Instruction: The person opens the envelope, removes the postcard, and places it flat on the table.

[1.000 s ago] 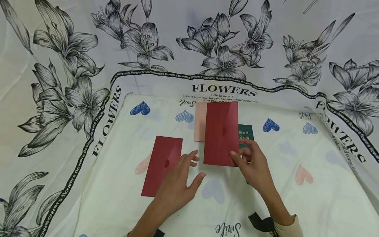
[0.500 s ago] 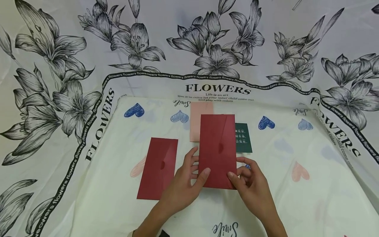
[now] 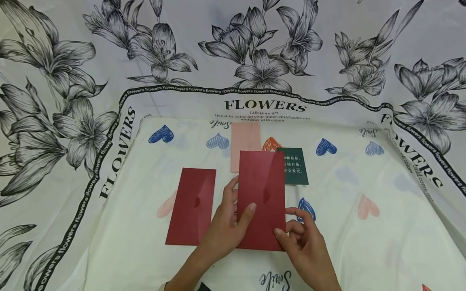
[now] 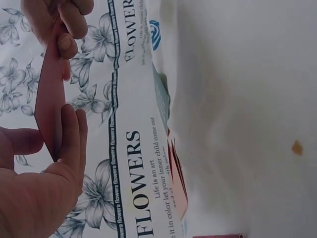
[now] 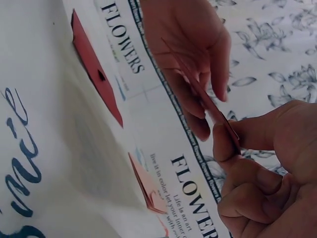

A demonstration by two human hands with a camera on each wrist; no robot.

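Observation:
A red envelope [image 3: 260, 182] is held up off the cloth between both hands. My left hand [image 3: 223, 232] grips its left side, thumb on the front and fingers behind. At the lower right corner my right hand [image 3: 307, 250] pinches the edge between thumb and forefinger, as the right wrist view shows with the envelope [image 5: 210, 105] nearly edge-on. In the left wrist view the envelope [image 4: 49, 99] is also seen almost from the side. Left of my hands a second red envelope [image 3: 189, 208] lies flat, its lower right part behind my left forearm.
Beyond the held envelope lie a pink card or envelope [image 3: 245, 139] and a dark green card [image 3: 295, 166] with white characters, partly covered from view. Beneath is a white cloth [image 3: 338, 242] printed with hearts and lettering, with a flowered border and backdrop [image 3: 262, 76].
The envelope has come down and nearer to me. My left hand, earlier apart from it, now holds its left side. More of the pink and green pieces shows.

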